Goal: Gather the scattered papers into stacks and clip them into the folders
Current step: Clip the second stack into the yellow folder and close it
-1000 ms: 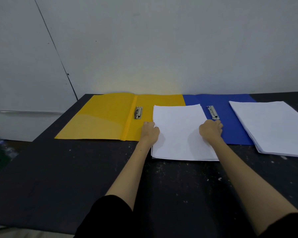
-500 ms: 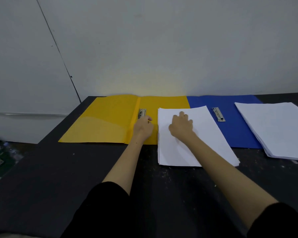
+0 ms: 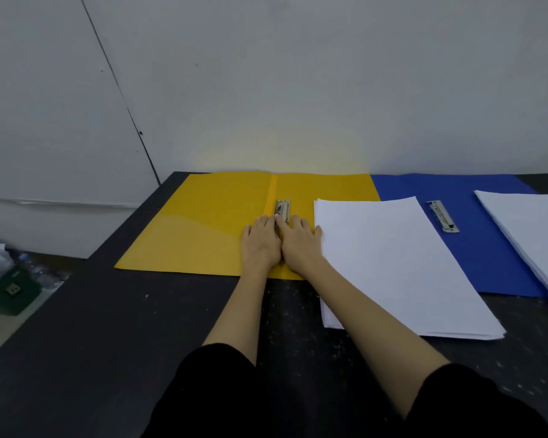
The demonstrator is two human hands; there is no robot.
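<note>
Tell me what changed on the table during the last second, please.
The right hand left the nearer paper stack and moved left to join the left hand at the yellow folder's clip. Both folders and both stacks stayed put.

The person wears black sleeves (image 3: pixel 222 380) ending near the elbows, forearms and both hands bare.

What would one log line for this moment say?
both hands: left hand, right hand at yellow folder's metal clip | white paper stack unclipped
</note>
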